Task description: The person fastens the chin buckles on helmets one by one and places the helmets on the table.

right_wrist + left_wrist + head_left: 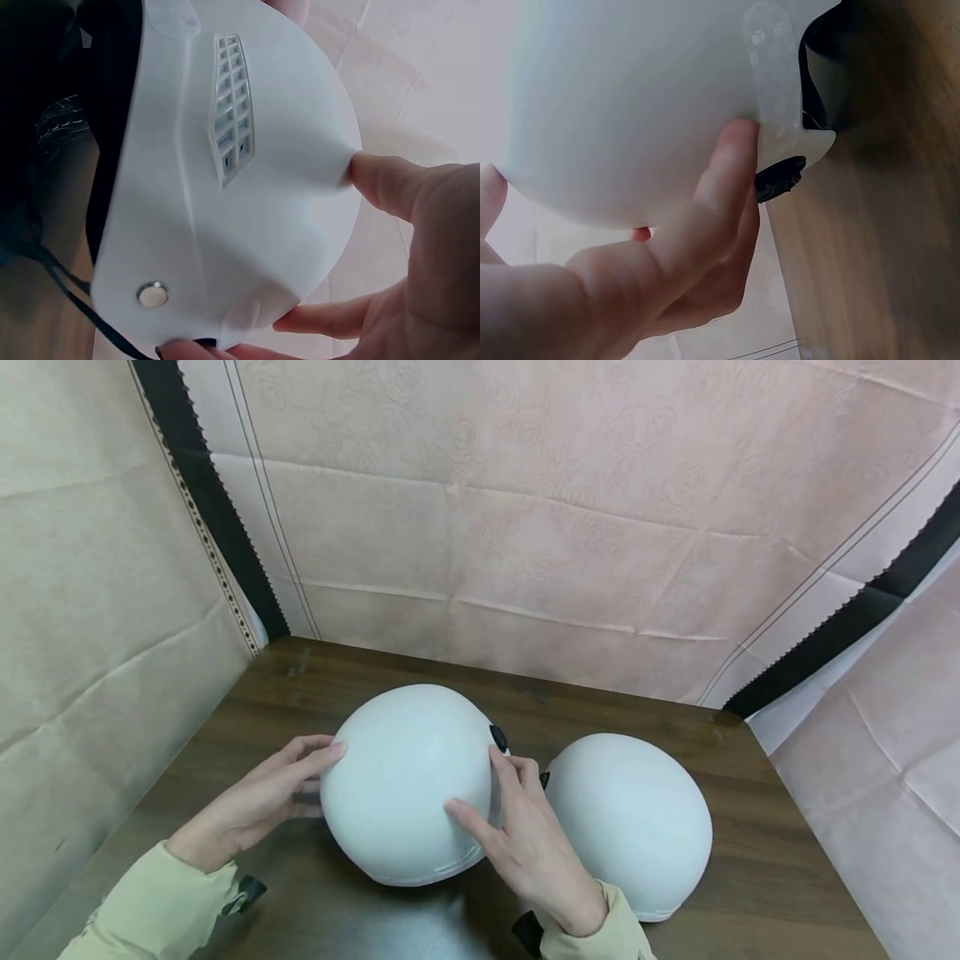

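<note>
Both hands hold a white helmet (408, 785) between them, its smooth dome facing up in the head view. My left hand (262, 793) grips the left side, thumb and fingers spread over the shell; in the left wrist view a fingertip touches it beside a clear strip (776, 82). On the other side my right hand (525, 835) holds the shell, thumb on the dome and fingers round toward the far side. The right wrist view shows a vent grille (232, 109), a round rivet (153, 295), a dark strap (82, 307) and dark lining inside.
A second white helmet (633, 822) stands dome up on the brown wooden table (757, 827), just right of my right hand. Pale patterned cloth (525, 527) with black bands walls in the back and both sides.
</note>
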Demonstrator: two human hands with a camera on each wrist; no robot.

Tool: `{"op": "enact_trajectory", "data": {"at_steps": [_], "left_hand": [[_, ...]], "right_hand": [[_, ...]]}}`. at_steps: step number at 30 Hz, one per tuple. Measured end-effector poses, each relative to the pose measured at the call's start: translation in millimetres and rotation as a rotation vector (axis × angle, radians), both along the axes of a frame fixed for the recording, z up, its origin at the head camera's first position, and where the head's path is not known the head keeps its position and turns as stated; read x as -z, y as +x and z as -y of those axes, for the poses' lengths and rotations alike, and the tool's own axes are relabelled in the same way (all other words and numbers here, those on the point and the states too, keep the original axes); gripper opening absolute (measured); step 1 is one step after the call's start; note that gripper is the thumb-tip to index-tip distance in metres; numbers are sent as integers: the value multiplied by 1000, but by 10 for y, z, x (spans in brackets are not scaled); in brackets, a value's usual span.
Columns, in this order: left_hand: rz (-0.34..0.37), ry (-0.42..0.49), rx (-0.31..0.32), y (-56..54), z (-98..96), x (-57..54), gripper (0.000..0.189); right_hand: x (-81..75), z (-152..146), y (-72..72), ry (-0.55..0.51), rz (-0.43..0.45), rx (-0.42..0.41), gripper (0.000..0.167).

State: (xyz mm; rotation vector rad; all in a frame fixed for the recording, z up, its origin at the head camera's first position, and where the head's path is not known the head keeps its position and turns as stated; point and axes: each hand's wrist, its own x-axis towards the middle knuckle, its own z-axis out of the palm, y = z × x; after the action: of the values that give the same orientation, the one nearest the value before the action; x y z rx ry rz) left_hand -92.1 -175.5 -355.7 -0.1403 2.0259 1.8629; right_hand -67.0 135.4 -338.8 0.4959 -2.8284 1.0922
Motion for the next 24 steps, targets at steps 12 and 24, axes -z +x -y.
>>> {"op": "enact_trajectory", "data": {"at_steps": [12,24], "left_hand": [[3,-21,-1,-23,38,17,75],[-1,-31,-1,-55,40,14,77]], "right_hand": [[46,-2,-61,-19,103,-40,90],[75,2,-94,-4,115,-49,88]]}}
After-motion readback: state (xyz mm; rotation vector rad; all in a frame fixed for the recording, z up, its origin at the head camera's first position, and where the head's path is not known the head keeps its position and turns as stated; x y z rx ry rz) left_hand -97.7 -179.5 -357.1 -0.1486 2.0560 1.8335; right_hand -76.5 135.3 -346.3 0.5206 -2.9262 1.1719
